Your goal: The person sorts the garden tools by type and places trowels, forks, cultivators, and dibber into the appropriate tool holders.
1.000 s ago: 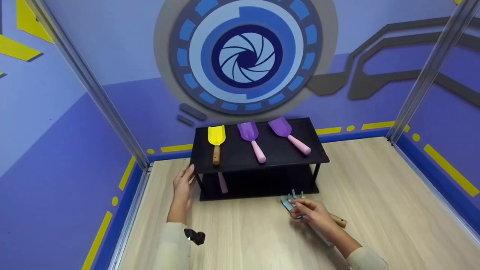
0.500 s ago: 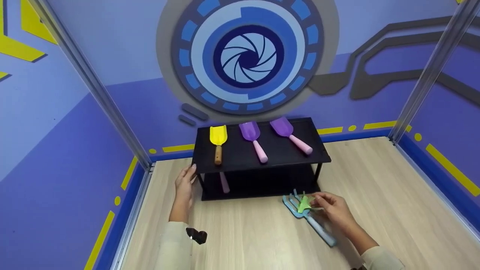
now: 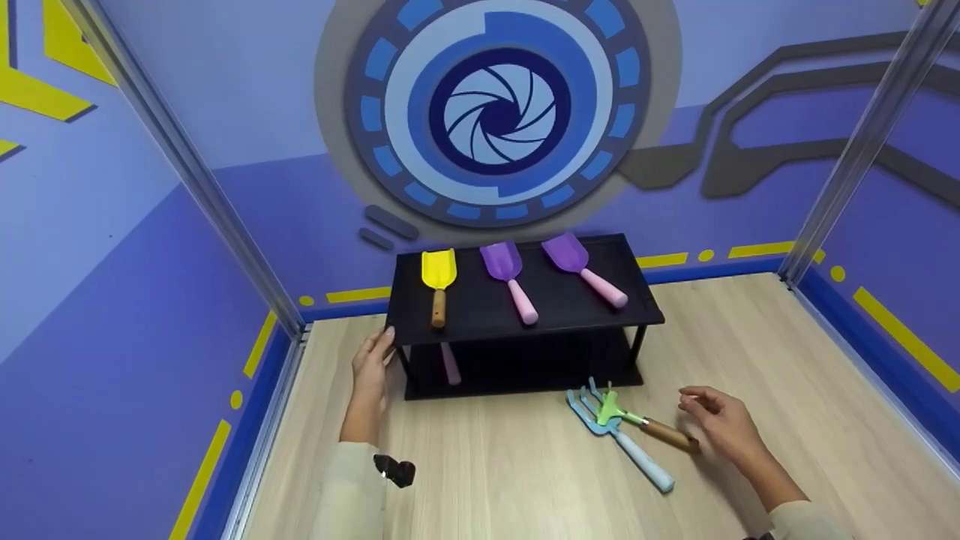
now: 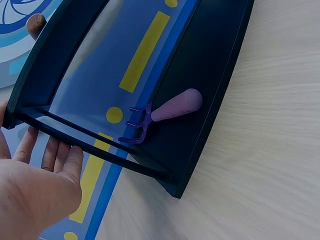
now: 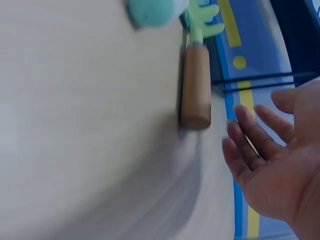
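My left hand (image 3: 371,367) holds the left front corner of a black two-tier rack (image 3: 465,330); in the left wrist view its fingers (image 4: 73,161) meet the side rods. My right hand (image 3: 724,424) is off the table's surface with loosely bent fingers and nothing in them. Just left of it lies a small green rake (image 3: 664,433) with a wooden handle, its head across the tines of a light-blue hand fork (image 3: 641,457). On the lower tier rests a purple hand fork (image 4: 175,105) with a pink handle, partly hidden in the head view.
A yellow scoop (image 3: 439,277) with a wooden handle and two purple scoops (image 3: 502,262) with pink handles lie on the rack's top tier. Blue patterned walls (image 3: 262,225) stand behind and at both sides of the wooden table (image 3: 480,465).
My right hand has let go of the green rake, now lying over the blue fork, and has drawn back to the right. The left hand stays at the rack.
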A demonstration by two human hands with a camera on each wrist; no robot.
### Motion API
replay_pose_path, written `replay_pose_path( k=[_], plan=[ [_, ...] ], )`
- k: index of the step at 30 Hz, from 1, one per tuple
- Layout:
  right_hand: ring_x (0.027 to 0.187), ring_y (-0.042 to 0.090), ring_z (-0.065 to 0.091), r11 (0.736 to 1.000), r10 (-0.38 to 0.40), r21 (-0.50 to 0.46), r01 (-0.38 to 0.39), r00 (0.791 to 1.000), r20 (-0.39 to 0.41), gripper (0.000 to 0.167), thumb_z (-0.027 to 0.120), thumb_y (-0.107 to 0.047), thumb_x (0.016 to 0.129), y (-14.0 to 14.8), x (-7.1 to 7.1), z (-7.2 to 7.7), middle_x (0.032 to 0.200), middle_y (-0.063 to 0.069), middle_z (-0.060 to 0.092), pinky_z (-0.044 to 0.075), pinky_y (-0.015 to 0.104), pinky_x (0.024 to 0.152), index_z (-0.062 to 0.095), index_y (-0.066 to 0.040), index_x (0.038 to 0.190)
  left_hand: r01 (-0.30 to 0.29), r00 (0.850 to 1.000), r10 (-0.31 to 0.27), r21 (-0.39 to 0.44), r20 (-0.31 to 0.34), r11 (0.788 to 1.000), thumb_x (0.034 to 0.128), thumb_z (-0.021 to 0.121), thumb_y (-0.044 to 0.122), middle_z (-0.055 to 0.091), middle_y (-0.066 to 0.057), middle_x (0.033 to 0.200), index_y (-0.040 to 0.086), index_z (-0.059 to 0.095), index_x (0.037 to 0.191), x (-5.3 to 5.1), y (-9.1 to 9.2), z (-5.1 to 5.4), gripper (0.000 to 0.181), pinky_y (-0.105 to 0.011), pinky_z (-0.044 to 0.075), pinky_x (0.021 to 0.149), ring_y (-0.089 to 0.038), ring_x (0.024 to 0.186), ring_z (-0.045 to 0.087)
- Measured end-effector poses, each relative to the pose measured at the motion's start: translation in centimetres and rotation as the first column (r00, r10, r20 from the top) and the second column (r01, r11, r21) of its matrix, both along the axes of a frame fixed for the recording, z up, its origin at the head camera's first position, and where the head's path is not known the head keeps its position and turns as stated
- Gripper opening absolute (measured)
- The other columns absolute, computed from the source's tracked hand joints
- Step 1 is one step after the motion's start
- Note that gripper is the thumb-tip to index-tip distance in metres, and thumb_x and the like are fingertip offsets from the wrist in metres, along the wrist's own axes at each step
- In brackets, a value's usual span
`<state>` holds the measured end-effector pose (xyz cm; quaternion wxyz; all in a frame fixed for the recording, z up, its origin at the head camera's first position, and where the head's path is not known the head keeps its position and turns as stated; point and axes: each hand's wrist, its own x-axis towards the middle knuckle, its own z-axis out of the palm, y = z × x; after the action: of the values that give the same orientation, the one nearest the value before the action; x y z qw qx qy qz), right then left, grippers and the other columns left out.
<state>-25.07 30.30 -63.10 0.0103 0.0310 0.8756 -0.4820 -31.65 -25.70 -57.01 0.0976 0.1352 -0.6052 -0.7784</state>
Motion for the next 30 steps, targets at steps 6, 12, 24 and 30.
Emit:
replay_pose_path(
  k=[6,12,24,30],
  plan=[
    [0.101,0.017,0.07,0.981,0.13,0.131,-0.144,0.986,0.104,0.046,0.068,-0.029,0.106,0.4,0.1,-0.7,0.117,0.015,0.078,0.056,0.023,0.078,0.064,0.002,0.14,0.004,1.0,-0.004,-0.005,0.0,1.0,0.1091,0.063,0.03,0.07,0.003,0.127,0.003,0.064,0.136,0.0,-0.1,0.1,0.039,-0.051,0.036,0.133,-0.03,0.142,0.056],
    [0.095,0.017,0.066,0.957,0.165,0.218,-0.191,0.977,0.134,0.04,0.078,-0.028,0.098,-0.3,-0.2,-0.5,0.107,0.008,0.076,0.054,0.03,0.078,0.071,-0.001,0.127,-0.002,1.0,0.002,0.007,-0.01,1.0,0.1086,0.064,0.029,0.069,0.003,0.126,0.002,0.064,0.136,-0.1,0.1,0.2,0.038,-0.051,0.037,0.132,-0.029,0.139,0.056],
    [0.08,0.018,0.057,0.928,0.21,0.261,-0.265,0.953,0.219,0.017,0.08,-0.014,0.092,-1.3,-0.9,-0.2,0.091,0.005,0.067,0.048,0.028,0.064,0.07,-0.003,0.101,0.02,1.0,-0.02,-0.02,-0.016,1.0,0.1094,0.063,0.03,0.065,-0.007,0.139,0.001,0.06,0.142,-0.1,-0.3,-0.2,0.044,-0.05,0.036,0.133,-0.032,0.145,0.053],
    [0.084,0.019,0.059,0.932,0.333,0.058,-0.358,0.908,0.257,0.021,0.076,-0.013,0.096,-0.4,-1.0,0.5,0.095,0.008,0.066,0.052,0.029,0.065,0.064,0.003,0.103,0.02,0.999,-0.021,-0.027,-0.027,0.999,0.1091,0.063,0.03,0.064,-0.009,0.141,0.001,0.061,0.141,0.0,-0.3,-0.2,0.044,-0.052,0.036,0.133,-0.032,0.144,0.053]
  ],
)
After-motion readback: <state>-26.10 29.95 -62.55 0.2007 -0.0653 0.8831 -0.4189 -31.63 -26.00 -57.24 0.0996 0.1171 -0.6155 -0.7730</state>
